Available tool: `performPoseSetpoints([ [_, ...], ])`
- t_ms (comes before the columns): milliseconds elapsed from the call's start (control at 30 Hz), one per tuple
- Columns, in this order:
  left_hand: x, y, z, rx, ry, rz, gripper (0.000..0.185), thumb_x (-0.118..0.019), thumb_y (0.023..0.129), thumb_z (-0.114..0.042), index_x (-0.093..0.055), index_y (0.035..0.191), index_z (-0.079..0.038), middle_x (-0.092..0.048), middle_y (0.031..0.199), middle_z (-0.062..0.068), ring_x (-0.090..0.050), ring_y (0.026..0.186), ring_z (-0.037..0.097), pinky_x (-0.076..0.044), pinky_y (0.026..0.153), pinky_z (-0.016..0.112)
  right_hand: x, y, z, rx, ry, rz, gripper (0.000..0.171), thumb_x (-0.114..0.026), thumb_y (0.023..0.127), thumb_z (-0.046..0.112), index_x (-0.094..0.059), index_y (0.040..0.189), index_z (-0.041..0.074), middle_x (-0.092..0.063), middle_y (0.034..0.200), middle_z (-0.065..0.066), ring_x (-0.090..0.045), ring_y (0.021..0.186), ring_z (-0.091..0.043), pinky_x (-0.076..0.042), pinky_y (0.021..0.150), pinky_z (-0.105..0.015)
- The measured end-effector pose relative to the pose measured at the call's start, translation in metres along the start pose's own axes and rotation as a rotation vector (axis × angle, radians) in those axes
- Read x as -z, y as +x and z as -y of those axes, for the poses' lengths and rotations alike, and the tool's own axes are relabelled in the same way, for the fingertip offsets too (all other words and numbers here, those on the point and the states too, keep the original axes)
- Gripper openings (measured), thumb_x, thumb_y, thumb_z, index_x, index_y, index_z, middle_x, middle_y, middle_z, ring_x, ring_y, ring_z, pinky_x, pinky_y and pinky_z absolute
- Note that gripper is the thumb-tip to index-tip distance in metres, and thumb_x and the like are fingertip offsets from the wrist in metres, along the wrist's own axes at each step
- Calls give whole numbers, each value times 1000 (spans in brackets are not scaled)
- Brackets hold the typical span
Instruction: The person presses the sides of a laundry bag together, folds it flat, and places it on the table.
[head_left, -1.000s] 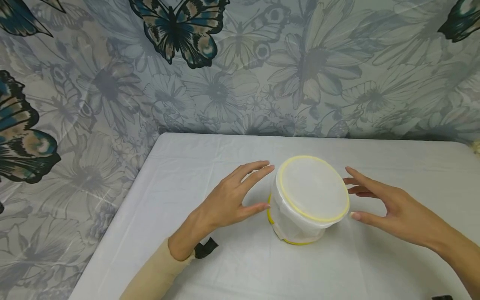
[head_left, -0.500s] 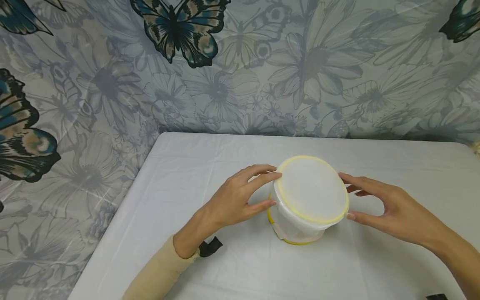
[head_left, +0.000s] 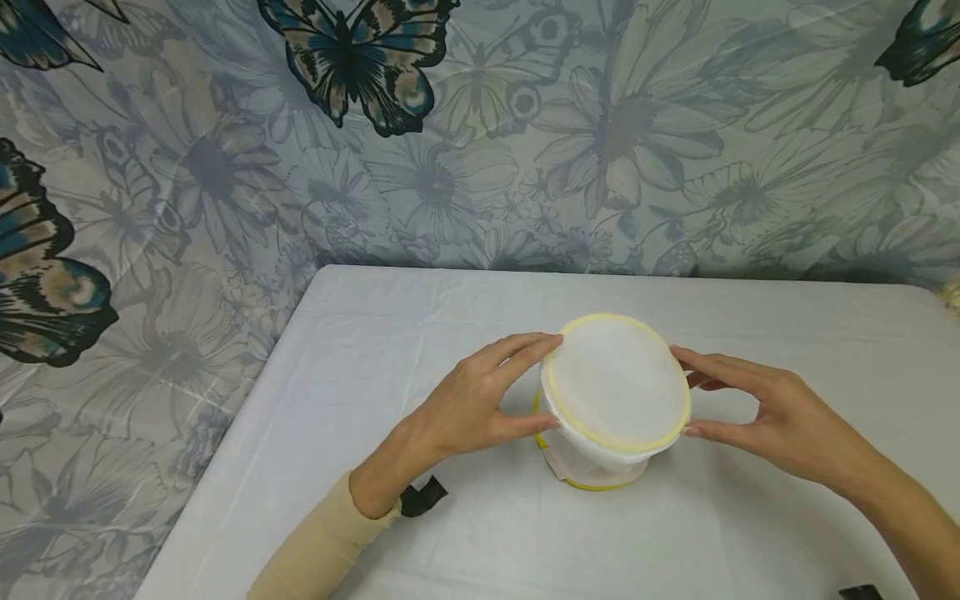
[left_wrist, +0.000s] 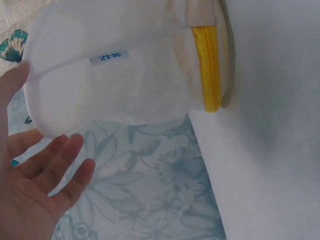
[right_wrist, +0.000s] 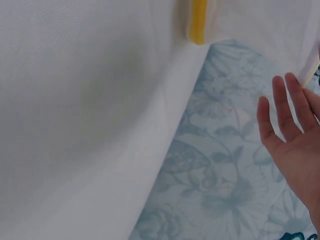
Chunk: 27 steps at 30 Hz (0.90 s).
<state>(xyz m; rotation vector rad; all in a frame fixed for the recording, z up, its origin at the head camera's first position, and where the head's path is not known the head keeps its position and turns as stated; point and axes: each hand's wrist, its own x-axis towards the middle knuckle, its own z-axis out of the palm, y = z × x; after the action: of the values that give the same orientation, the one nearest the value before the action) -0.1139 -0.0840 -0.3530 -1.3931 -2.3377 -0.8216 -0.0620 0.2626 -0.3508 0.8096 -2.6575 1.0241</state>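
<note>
A white cylindrical fabric bag with yellow trim, which looks like a laundry wash bag, stands on the white table. Its round top leans a little toward the front. My left hand touches the top rim from the left, fingertips behind and thumb in front. From the right, my right hand touches the same rim with fingers and thumb spread. In the left wrist view a yellow zipper runs around the base, and a small printed label sits on the side seam. The right wrist view shows fairly straight fingers by the rim.
The table wears a smooth white cloth. Behind it and to the left hangs a grey floral curtain with butterflies. Black straps show near the wrists.
Both hands have moved inward, from just beside the bag to its top rim. The bag's top has shifted slightly left and toward the front, while its base stays put.
</note>
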Motion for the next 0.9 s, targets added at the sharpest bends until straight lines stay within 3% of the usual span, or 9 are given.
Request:
performPoseSetpoints([
  [133,-3,-1,-1,12,24,19,88,-81,79,-50,-45,149,-11,-53,140,7,-53,127,16,-40,107,23,-1,1,1,4,5,0,92,-94,60,5,-56,143,17,-64,125,12,-62,101,0,-45,82,-8],
  [467,-7,-1,2,48,56,-12,87,-82,78,-51,-49,146,-9,-55,139,4,-54,126,13,-40,107,22,-3,1,4,-1,39,-1,91,-94,60,4,-56,143,15,-65,124,11,-63,99,-1,-45,84,-8],
  [700,-10,-3,4,88,49,-99,85,-85,75,-48,-52,142,-7,-59,132,3,-58,118,11,-45,100,20,-3,0,7,7,77,-20,90,-93,60,-2,-56,142,12,-65,128,7,-63,100,-1,-46,85,-8],
  [900,-13,-4,4,80,-2,-183,67,-89,74,-39,-63,127,-7,-60,127,2,-60,114,10,-48,96,20,-4,0,7,19,142,-25,90,-89,61,-9,-54,142,6,-64,130,1,-64,100,-4,-46,89,-10],
])
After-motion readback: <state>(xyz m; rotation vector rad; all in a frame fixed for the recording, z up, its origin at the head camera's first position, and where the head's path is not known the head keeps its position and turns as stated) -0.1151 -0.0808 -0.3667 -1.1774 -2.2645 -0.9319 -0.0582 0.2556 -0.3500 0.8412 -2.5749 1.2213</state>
